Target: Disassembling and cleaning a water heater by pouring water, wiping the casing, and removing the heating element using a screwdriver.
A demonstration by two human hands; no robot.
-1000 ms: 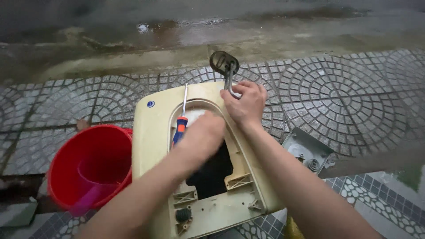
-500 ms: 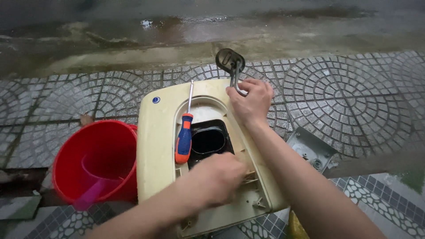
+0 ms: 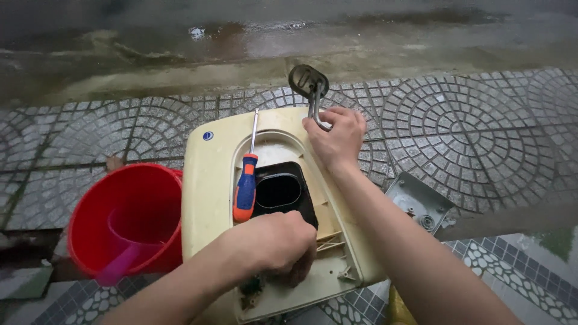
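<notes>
The right hand [image 3: 337,137], just above the middle of the frame, has its fingers curled around a bent grey metal pipe [image 3: 315,103] that rises from the top edge of a cream plastic housing [image 3: 208,198]; the pipe ends in a dark round fitting [image 3: 307,79] that stands over the paving. The grip is closed on the pipe, with the heel of the hand resting on the housing's rim. The left hand [image 3: 274,245], low in the middle of the frame, is bunched into a loose fist and pressed into the lower part of the housing's open inside, fingers turned down; whether they clamp anything there I cannot tell, as the hand hides its own fingertips.

The housing lies flat in the centre of the frame, its hollow side up. Inside it sits a black box-like part [image 3: 280,191] with a rounded opening, just above the left hand. A screwdriver [image 3: 246,186] with a blue and orange handle lies along the left edge of that opening, its shaft pointing to the top of the frame.

Touching the housing's left side is a red bucket [image 3: 90,222] with a pink scoop [image 3: 123,262] in it. At the right, beyond the right forearm, a grey metal plate [image 3: 415,201] lies on the patterned paving stones [image 3: 481,132]. Wet concrete [image 3: 180,54] fills the top of the frame
</notes>
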